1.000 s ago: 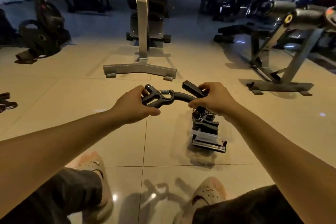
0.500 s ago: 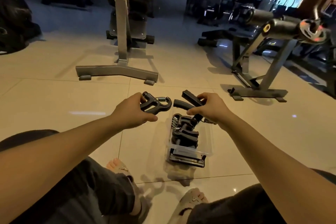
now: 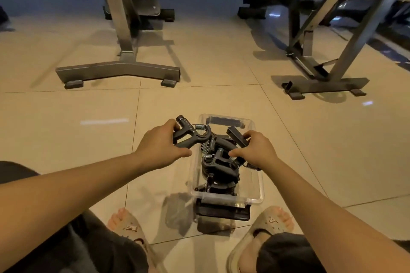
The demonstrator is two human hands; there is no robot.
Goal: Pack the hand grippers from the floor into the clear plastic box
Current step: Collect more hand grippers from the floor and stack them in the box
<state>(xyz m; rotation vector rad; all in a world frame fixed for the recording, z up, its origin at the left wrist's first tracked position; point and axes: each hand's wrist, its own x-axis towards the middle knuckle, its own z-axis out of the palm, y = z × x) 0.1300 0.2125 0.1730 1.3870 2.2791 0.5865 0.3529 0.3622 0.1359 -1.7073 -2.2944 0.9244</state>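
Black, both of them: gripped one hand gripper in curled left fingers just over the clear plastic box's left rim, probably parked aside to wait for room. Held a second gripper low in curled right fingers against the pile inside the box on the floor, seemingly to nest it.

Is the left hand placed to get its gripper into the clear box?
Probably yes. The left hand holds its hand gripper right at the clear plastic box's open left rim. The right hand, gripping a second gripper, crowds the middle; the far end looks freer.
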